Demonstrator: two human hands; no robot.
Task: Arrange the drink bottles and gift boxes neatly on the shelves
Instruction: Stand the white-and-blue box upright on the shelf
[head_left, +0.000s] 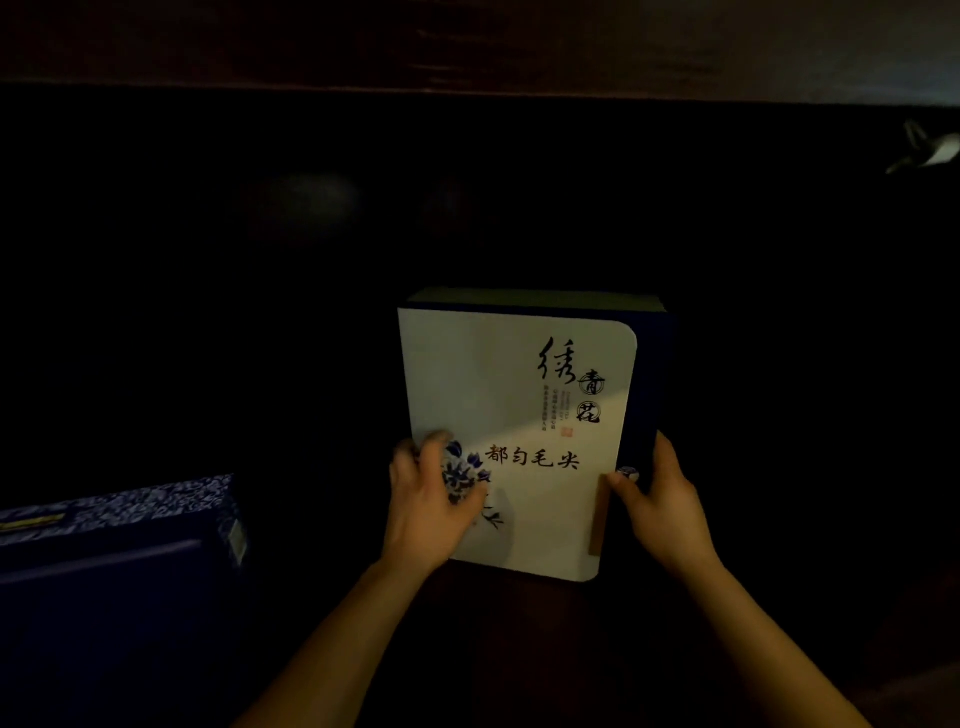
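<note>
Both bare arms reach forward, side by side. The left grip (434, 499) curls its fingers over the left edge of the box (498, 374). The right grip (662, 499) holds the right edge, thumb on the front.

White gift box (514, 415): smooth matt paper/card front, dark blue card sides. Patterned box (119, 525) at left: blue-white print, cloth-like finish, w/ glossier dark side. Shelf top (467, 47): wood grain.

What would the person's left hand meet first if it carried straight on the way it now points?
The white gift box: the left hand grips its lower left edge, pointing up across the printed front. Beyond the box, the picture is too dark to judge.
</note>
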